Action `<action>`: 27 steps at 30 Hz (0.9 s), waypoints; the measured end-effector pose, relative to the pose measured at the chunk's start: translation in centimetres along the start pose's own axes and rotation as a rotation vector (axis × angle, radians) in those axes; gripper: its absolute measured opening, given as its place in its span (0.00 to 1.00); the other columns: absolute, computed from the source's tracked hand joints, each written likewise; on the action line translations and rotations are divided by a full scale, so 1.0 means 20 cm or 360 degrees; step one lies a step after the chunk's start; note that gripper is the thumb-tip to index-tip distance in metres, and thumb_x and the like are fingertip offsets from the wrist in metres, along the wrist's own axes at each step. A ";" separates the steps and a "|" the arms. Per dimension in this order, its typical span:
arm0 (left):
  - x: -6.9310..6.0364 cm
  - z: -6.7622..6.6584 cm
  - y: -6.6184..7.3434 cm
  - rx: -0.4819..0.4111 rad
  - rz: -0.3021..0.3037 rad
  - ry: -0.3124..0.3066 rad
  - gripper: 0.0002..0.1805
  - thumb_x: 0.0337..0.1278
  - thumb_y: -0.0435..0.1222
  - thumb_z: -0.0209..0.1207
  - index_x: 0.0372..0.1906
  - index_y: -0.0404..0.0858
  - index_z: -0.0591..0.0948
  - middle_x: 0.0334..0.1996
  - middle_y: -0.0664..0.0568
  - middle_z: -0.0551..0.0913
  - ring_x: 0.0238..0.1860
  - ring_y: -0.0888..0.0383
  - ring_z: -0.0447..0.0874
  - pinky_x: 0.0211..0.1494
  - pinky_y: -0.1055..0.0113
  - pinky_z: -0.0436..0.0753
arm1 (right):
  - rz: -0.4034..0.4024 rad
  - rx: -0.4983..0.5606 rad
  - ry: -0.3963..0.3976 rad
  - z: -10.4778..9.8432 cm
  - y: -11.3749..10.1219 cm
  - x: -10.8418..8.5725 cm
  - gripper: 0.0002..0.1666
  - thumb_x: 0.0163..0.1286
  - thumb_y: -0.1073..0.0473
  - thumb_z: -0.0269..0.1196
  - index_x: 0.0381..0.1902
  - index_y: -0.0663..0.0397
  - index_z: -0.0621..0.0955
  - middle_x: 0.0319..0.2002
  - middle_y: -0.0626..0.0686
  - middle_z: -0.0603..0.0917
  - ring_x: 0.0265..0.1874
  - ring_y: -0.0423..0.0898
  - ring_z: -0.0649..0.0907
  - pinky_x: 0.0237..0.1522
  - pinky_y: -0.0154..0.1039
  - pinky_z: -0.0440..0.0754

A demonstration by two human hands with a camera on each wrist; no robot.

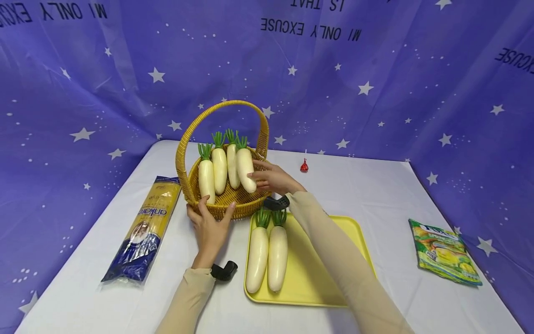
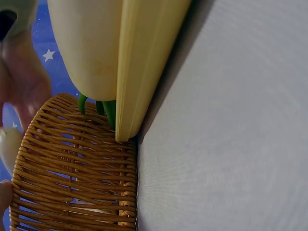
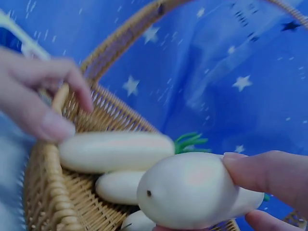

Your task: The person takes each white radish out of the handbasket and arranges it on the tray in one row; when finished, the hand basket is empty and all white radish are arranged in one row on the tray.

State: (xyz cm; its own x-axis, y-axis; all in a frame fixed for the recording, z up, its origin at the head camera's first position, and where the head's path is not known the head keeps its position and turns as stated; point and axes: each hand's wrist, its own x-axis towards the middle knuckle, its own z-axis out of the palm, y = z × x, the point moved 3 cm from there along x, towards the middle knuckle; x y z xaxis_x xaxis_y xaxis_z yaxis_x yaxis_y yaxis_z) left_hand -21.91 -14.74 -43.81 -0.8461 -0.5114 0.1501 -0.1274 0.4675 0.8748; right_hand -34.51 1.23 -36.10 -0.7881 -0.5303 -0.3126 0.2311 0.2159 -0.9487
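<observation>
Right arm [image 1: 340, 250] stretched toward 11 o'clock, right hand [image 1: 275, 178] pinching a radish [image 1: 245, 171] at 2 o'clock of the basket [image 1: 244, 212]. Left hand [image 1: 209, 229], half-curled, grips the basket at 7 o'clock.

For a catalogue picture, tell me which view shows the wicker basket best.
The head view: most of the basket shows, arched handle included, though the left hand hides a bit. The left wrist view catches mainly its woven wall; the right wrist view, parts of the inside, rim and handle.
</observation>
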 end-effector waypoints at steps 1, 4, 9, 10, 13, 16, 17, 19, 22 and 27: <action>0.00 0.00 0.00 0.0000 -0.0002 -0.0006 0.44 0.42 0.65 0.56 0.62 0.49 0.56 0.68 0.31 0.33 0.66 0.31 0.45 0.63 0.41 0.54 | -0.0005 0.0028 -0.0013 -0.02 0.00 -0.02 0.37 0.64 0.58 0.57 0.68 0.38 0.56 0.50 0.57 0.78 0.37 0.46 0.83 0.53 0.50 0.74; 0.00 0.00 0.00 -0.0001 -0.0008 -0.0007 0.44 0.42 0.65 0.56 0.62 0.49 0.56 0.68 0.31 0.33 0.66 0.30 0.46 0.62 0.40 0.55 | -0.0017 0.0069 -0.0027 -0.06 0.01 -0.11 0.36 0.64 0.59 0.58 0.67 0.36 0.58 0.46 0.55 0.79 0.35 0.44 0.83 0.48 0.44 0.78; 0.00 0.00 0.00 0.0027 0.0011 0.0014 0.44 0.42 0.64 0.57 0.62 0.49 0.57 0.67 0.30 0.36 0.64 0.29 0.48 0.60 0.40 0.57 | -0.0065 0.0055 -0.0047 -0.11 0.06 -0.31 0.39 0.62 0.59 0.59 0.68 0.37 0.57 0.47 0.56 0.78 0.38 0.45 0.83 0.45 0.43 0.80; 0.00 0.00 0.00 0.0033 0.0019 0.0016 0.44 0.42 0.64 0.57 0.62 0.48 0.57 0.67 0.30 0.36 0.64 0.29 0.48 0.60 0.40 0.57 | -0.0076 0.0048 -0.0055 -0.12 0.08 -0.35 0.39 0.62 0.59 0.59 0.68 0.37 0.56 0.49 0.56 0.77 0.39 0.45 0.83 0.46 0.44 0.79; 0.00 0.01 0.00 0.0038 0.0038 0.0023 0.43 0.43 0.64 0.57 0.62 0.49 0.57 0.67 0.30 0.37 0.64 0.29 0.49 0.60 0.40 0.58 | -0.0096 0.0026 -0.0067 -0.15 0.15 -0.48 0.41 0.62 0.58 0.61 0.68 0.39 0.55 0.51 0.57 0.77 0.43 0.45 0.82 0.47 0.46 0.78; 0.01 0.01 0.00 0.0037 0.0052 0.0027 0.43 0.42 0.65 0.56 0.62 0.49 0.57 0.67 0.29 0.37 0.63 0.28 0.50 0.59 0.40 0.59 | -0.0101 -0.0019 -0.0050 -0.19 0.23 -0.61 0.42 0.61 0.56 0.61 0.68 0.41 0.54 0.51 0.58 0.78 0.45 0.45 0.81 0.47 0.47 0.78; 0.01 0.01 0.00 0.0035 0.0054 0.0023 0.44 0.42 0.65 0.56 0.62 0.49 0.57 0.67 0.29 0.37 0.63 0.28 0.50 0.59 0.40 0.59 | -0.0097 -0.0032 -0.0037 -0.20 0.27 -0.64 0.42 0.61 0.56 0.61 0.69 0.41 0.54 0.52 0.58 0.78 0.45 0.45 0.81 0.47 0.47 0.78; 0.01 0.01 0.00 0.0030 0.0048 0.0019 0.44 0.42 0.65 0.56 0.62 0.49 0.57 0.67 0.29 0.37 0.63 0.28 0.51 0.59 0.40 0.59 | -0.0074 -0.0052 0.0001 -0.22 0.33 -0.71 0.42 0.61 0.56 0.62 0.68 0.42 0.54 0.52 0.59 0.78 0.45 0.45 0.82 0.46 0.47 0.79; 0.01 0.00 -0.01 0.0023 0.0031 0.0020 0.43 0.42 0.65 0.57 0.62 0.49 0.57 0.67 0.30 0.37 0.63 0.28 0.51 0.59 0.39 0.59 | -0.0007 -0.0085 0.0080 -0.21 0.43 -0.80 0.43 0.60 0.54 0.62 0.68 0.44 0.54 0.51 0.60 0.78 0.43 0.45 0.82 0.45 0.45 0.79; 0.00 0.00 -0.01 0.0010 0.0035 0.0035 0.43 0.43 0.64 0.57 0.62 0.48 0.57 0.67 0.30 0.37 0.63 0.28 0.50 0.59 0.39 0.59 | 0.0097 -0.0093 0.0191 -0.15 0.56 -0.90 0.45 0.59 0.52 0.63 0.67 0.49 0.51 0.47 0.59 0.78 0.39 0.46 0.82 0.43 0.43 0.79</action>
State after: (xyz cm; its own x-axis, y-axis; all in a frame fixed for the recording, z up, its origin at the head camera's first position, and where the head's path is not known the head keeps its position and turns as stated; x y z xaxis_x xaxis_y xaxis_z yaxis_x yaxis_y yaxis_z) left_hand -21.93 -14.88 -43.95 -0.8373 -0.5165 0.1795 -0.1121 0.4834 0.8682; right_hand -19.39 15.63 -40.93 -0.8370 -0.4135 -0.3586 0.2500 0.2940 -0.9225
